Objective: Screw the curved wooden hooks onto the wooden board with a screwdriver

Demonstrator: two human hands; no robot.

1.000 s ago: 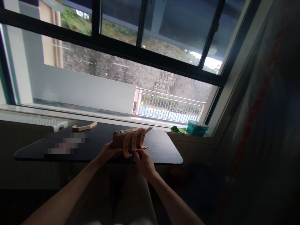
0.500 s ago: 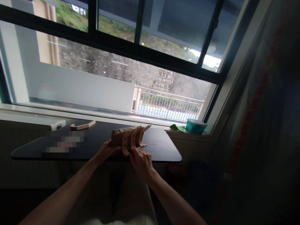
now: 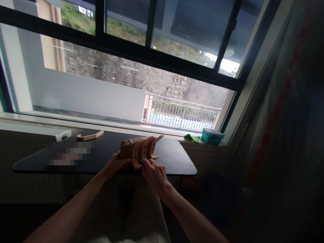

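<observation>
Just above the near edge of the black table (image 3: 174, 158), a brown wooden assembly (image 3: 127, 152) is tilted up. Several curved wooden strips (image 3: 144, 148) with dark holes stand out from its right side. My left hand (image 3: 115, 166) is closed around its lower left side, thumb along the bottom. Close to the lower end of the nearest strip, my right hand (image 3: 155, 172) is closed, its fingers pinching something small and dark that I cannot make out. A loose curved wooden strip (image 3: 89, 137) with holes lies at the table's back left.
A blurred-out patch (image 3: 72, 155) covers something on the left of the table. A teal lidded box (image 3: 212, 136) and a green leaf-like piece (image 3: 191, 138) sit on the windowsill at right. A radiator (image 3: 37, 130) stands at left under the window.
My right hand has shifted very slightly to the right and turned a little at the strip. My left hand and the wooden assembly stay in place.
</observation>
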